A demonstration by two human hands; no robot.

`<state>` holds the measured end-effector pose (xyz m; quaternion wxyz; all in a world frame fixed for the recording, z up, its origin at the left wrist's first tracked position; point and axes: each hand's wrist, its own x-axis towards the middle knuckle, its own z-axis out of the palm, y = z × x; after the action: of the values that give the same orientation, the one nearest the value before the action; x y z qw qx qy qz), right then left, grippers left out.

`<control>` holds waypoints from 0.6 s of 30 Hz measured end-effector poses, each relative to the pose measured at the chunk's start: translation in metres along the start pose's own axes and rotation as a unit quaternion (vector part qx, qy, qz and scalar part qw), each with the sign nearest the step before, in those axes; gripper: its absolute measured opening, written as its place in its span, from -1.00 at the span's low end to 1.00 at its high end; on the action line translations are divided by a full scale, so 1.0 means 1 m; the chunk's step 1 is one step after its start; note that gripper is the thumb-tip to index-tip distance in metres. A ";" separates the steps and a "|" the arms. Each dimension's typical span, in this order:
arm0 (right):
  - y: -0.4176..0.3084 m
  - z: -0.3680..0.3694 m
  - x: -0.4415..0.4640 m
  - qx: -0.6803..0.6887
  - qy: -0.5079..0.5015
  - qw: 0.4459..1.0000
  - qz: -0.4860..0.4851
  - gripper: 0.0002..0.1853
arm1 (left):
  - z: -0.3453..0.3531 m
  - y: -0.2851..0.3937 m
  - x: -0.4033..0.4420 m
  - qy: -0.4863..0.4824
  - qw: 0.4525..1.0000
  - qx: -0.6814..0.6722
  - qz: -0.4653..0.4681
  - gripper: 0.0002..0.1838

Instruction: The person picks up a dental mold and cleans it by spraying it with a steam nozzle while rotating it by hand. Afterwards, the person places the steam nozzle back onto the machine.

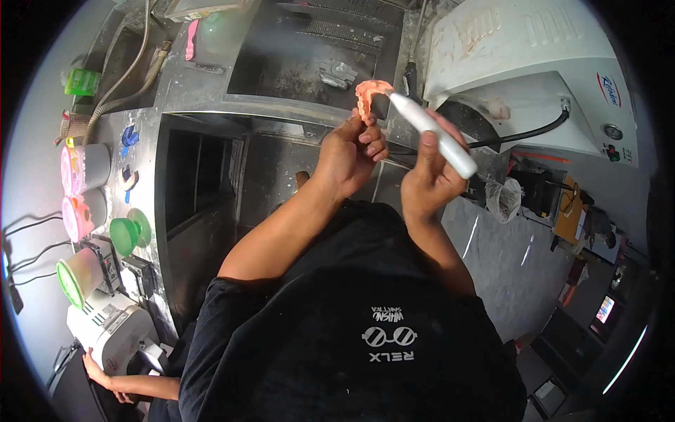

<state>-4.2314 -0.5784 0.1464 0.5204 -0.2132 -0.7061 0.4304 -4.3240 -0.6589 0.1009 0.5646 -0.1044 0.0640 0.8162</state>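
Note:
Between thumb and fingers, my left hand (pixel 355 151) holds up an orange-pink, curved dental piece (pixel 364 95) with a row of tooth shapes. My right hand (pixel 434 165) is closed around a thick white pen-like tool (pixel 432 130), which slants up and to the left. The tool's tip meets or nearly meets the right end of the dental piece; the exact contact is too small to tell. Behind the piece, a pale grey object (pixel 337 73) lies in the dusty recessed bench tray (pixel 278 104).
A white machine (pixel 506 49) with a black hose stands at right. Pink-labelled tubs (pixel 91 169), a green bowl (pixel 125 236) and blue trays (pixel 129 139) sit on the left bench. Another person's forearm (pixel 140 385) reaches to a white device (pixel 116 330) at lower left.

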 end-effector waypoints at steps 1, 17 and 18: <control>0.002 -0.001 0.001 0.010 0.031 0.999 -0.010 -0.72 | -0.002 0.003 -0.001 0.024 0.996 0.086 0.031 -0.70; 0.000 -0.021 0.027 -0.005 0.124 0.992 0.016 -0.67 | 0.006 0.067 -0.008 -0.139 0.925 0.271 0.226 -0.39; 0.000 -0.020 0.027 -0.003 0.123 0.992 0.015 -0.67 | 0.002 0.073 -0.002 -0.139 0.924 0.273 0.228 -0.39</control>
<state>-4.2230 -0.5507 0.1629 0.5962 -0.2770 -0.6344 0.4066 -4.3920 -0.6866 0.1028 0.3730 0.1852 0.2272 0.8803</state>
